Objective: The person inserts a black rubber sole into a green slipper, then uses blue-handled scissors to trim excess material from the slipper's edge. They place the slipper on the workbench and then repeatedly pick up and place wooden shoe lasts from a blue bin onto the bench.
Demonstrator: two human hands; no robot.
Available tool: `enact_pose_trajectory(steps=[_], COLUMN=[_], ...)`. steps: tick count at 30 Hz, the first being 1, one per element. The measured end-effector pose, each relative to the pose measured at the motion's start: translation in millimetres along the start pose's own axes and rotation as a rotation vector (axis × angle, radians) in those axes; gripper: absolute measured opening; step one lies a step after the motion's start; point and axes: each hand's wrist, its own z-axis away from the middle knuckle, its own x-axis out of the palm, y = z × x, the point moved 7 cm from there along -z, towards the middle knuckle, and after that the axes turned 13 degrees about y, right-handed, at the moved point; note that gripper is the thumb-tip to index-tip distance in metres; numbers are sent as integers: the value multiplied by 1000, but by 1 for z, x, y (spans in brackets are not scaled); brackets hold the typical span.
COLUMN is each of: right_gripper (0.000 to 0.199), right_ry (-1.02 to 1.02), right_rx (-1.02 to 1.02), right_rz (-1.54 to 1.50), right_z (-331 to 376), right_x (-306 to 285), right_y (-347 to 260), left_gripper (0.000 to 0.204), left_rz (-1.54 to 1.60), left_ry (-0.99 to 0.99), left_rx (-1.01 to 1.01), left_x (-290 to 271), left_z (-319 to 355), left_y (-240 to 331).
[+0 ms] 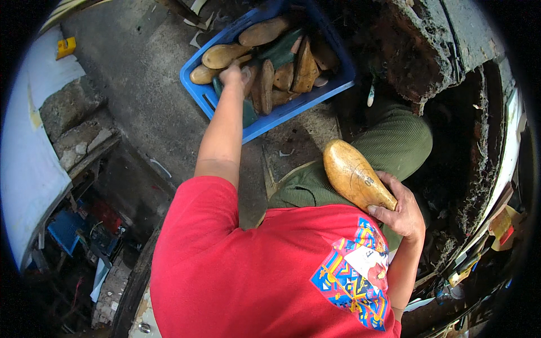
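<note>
In my right hand (403, 211) is a tan wooden shoe last (352, 172), gripped at its narrow end between thumb and fingers. It lies over my right thigh, with its broad rounded end pointing up and to the left. My left arm stretches out to a blue plastic crate (276, 118) full of wooden shoe lasts. Among them my left hand (235, 77) reaches down, beside a pale last (204, 74) and below a yellowish one (222, 56). The left fingers are blurred and partly hidden, so what they grip cannot be made out.
Rough concrete floor (152, 73) surrounds the crate. At the right stands a worn, ragged block (420, 50) close to my knee. A white sheet (34, 169) hangs at the left, over a recess with clutter such as a blue box (67, 231). A yellow object (66, 48) sits at the upper left.
</note>
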Motion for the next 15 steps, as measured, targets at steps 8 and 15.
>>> enact_pose_trajectory(steps=[8, 15], right_gripper=[75, 75], right_ry=[-38, -61], right_rx=[13, 28], right_rz=[-22, -14], right_z=[-3, -5], right_x=[2, -1], right_y=[3, 2], left_gripper=[43, 69], left_rz=[-24, -770], left_ry=[-220, -299], left_rx=[308, 1181], left_x=[-60, 94], left_z=[17, 103], left_y=[62, 52])
